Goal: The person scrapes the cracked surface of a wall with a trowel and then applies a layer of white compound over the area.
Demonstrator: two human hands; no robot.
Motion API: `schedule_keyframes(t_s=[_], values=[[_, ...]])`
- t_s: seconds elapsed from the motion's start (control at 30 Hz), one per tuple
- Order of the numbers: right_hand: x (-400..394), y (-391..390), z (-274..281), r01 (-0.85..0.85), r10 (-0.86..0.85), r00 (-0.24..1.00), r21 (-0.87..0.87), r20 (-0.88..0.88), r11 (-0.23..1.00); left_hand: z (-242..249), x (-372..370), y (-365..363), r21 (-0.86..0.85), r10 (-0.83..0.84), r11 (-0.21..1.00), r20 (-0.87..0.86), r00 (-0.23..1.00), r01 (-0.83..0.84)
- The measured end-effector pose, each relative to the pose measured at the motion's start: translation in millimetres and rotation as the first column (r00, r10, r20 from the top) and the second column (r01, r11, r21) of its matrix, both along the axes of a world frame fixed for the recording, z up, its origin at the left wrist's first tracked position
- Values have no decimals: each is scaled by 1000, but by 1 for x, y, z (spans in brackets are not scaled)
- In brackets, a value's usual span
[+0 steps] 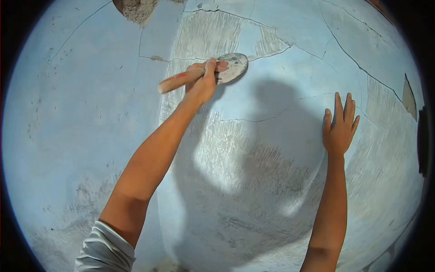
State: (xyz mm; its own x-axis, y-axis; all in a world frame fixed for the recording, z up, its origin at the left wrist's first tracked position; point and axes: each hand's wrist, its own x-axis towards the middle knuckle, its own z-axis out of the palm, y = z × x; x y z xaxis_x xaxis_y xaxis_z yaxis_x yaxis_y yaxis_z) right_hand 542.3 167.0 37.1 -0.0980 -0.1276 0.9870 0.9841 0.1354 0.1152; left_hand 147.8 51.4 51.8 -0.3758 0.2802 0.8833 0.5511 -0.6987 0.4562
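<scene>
My left hand [204, 81] is closed around a trowel [234, 68] high on the pale blue wall [104, 99]. Its rounded blade is spattered grey and lies at the wall beside a scraped patch, while the worn wooden handle points down to the left. Farther right, my right hand [340, 129] rests against the wall with its fingers spread and nothing in it. Around the blade run thin cracks, and pale scrape marks cover the surface above and below it.
A hole with rough brown filling [135, 10] opens at the upper left. Long cracks cross the upper right, where a chipped gap [409, 97] shows bare material. A dark object [423, 141] stands at the far right edge. My shadow falls across the middle of the wall.
</scene>
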Motion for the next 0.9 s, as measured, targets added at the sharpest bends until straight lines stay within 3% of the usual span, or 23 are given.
schedule_keyframes(t_s=[0.03, 0.17, 0.27, 0.3, 0.4, 0.43, 0.53, 0.57, 0.67, 0.7, 0.8, 0.83, 0.9], values=[[-1, 0, 1, -2, 2, 1000, -5, -7, 1000, -9, -4, 7, 90, 36, 995, -28, 999, -33], [-3, 1, 0, 29, -29, 999, 8, -17, 1000, -15, -26, 30, 65, -153, 986, -42, 987, 155], [-3, 2, 1, 22, -21, 1000, 15, -9, 1000, 15, -27, 40, -86, 212, 975, 72, 975, -206], [-3, 2, 1, 19, -19, 1000, 17, -11, 1000, 20, -25, 38, -3, 266, 964, -34, 963, -266], [-2, 1, 0, 19, -19, 1000, 17, -2, 1000, 6, -22, 27, -31, 72, 997, -9, 997, -72], [-2, 2, 1, 19, -19, 1000, 24, -2, 1000, 1, -28, 30, 29, -137, 990, -46, 990, 138], [-2, 3, -1, 31, -31, 999, 21, -12, 999, 2, -24, 22, 78, -15, 997, -103, 995, 23], [-2, 3, 1, 36, -36, 999, 20, -17, 999, 6, -20, 18, 76, 129, 990, -162, 978, -118], [-1, 3, 0, 11, -11, 1000, 17, -10, 1000, 14, -28, 17, 37, 75, 997, -207, 976, -69], [0, 3, 0, 17, -17, 1000, 19, -10, 1000, 8, -28, 14, 17, -22, 1000, -169, 985, 25], [-1, 4, 0, 23, -23, 1000, 30, -1, 999, -14, -34, 21, 17, -66, 997, -129, 989, 69], [0, 4, -1, 25, -25, 1000, 31, 0, 999, -13, -37, 28, 189, -16, 980, -226, 974, 60], [-1, 4, 2, 29, -29, 1000, 37, 0, 999, 3, -35, 32, 144, 111, 986, -210, 971, -82]])
